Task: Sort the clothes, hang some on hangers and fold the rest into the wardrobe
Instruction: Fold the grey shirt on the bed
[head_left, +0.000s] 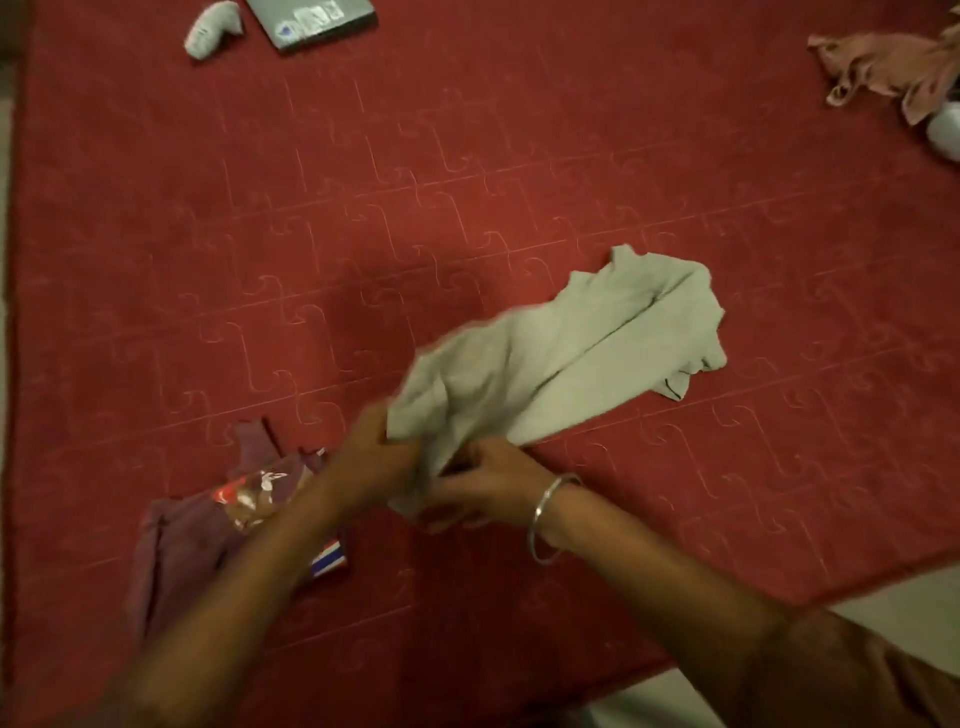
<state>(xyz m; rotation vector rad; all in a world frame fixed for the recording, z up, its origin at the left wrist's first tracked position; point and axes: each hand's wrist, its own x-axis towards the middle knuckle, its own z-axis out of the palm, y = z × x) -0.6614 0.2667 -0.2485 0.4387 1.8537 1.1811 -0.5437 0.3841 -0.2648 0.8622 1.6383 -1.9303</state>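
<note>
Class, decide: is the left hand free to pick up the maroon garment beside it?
Probably not yet: the left hand grips the pale green garment, though the maroon garment lies unobstructed beneath its forearm.

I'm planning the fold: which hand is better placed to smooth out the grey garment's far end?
Probably the right hand: the grey garment trails away toward that side. The left hand grips the near bunch, farther from the loose end.
</note>
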